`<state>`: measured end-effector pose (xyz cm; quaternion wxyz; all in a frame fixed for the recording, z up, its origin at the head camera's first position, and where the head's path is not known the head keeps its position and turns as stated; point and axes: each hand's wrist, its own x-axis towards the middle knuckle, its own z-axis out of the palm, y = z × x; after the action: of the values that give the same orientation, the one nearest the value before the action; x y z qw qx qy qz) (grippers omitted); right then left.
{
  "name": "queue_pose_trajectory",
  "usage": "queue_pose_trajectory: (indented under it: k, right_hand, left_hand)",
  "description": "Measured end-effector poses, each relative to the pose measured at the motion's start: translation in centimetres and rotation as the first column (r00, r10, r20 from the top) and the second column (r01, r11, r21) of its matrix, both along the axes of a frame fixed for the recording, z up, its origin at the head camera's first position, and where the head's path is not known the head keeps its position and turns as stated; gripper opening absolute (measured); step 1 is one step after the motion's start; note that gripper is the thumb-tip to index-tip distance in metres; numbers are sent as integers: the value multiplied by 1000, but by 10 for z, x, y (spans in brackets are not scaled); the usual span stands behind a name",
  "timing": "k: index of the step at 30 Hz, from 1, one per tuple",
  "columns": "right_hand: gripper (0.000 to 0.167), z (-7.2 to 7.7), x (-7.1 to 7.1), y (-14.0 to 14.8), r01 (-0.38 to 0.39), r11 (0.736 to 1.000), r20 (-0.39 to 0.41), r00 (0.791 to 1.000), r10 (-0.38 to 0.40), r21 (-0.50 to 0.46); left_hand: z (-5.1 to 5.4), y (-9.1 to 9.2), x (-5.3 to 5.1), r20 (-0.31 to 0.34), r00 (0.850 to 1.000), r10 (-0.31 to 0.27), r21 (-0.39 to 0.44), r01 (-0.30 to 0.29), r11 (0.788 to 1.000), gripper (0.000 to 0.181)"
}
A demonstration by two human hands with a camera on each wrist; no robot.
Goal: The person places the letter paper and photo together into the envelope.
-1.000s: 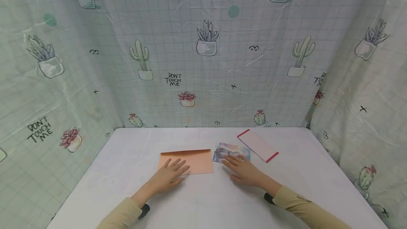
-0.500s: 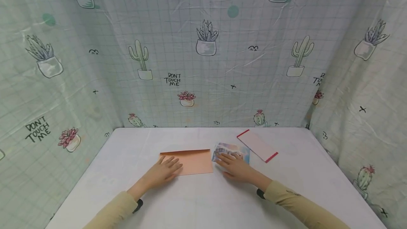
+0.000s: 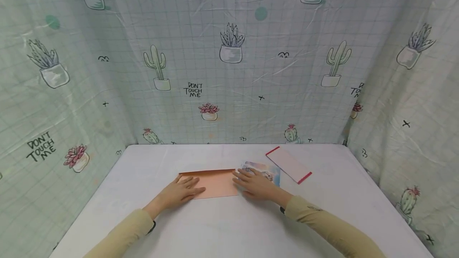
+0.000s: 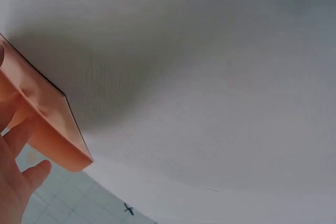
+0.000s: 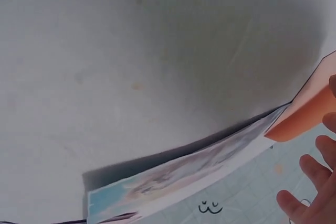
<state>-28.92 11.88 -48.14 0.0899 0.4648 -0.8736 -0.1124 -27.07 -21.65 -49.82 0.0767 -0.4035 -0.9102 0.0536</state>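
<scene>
Orange envelope (image 3: 218,185) beside picture card (image 3: 271,171), overlap uncertain behind right fingers (image 3: 244,176)

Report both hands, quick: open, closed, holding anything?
Left hand: open, spread over the left end of the orange envelope.
Right hand: open, at the envelope's right edge, partly covering the picture card.

A pale orange envelope (image 3: 218,185) lies flat, its long sides running left to right and a darker orange band along its far edge. The left hand (image 3: 174,193) rests on its left end; the right hand's (image 3: 257,185) fingers, spread, reach its right edge, though contact there is unclear. Just right of it lies a glossy card (image 3: 273,172) printed in blues, whites and pinks, set slightly askew and partly covered by the right hand.
</scene>
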Motion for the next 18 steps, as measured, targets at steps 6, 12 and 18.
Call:
queue_pose_trajectory:
  k: [6, 12, 18]
  right_hand:
    - [54, -3, -10, -8, -45, 997, -110, 993, 52, 69]
    - [54, -5, -15, -15, -58, 996, -107, 992, 65, 70]
    - [56, -5, -17, -21, -33, 994, -105, 994, 44, 104]
  left_hand:
    - [-1, -2, -4, -20, 1000, -8, -22, 8, 1000, 42]
    - [-1, -4, -5, 21, 1000, -6, -29, 7, 1000, 43]
    - [-4, -6, -5, 25, 999, -23, -4, 23, 1000, 44]
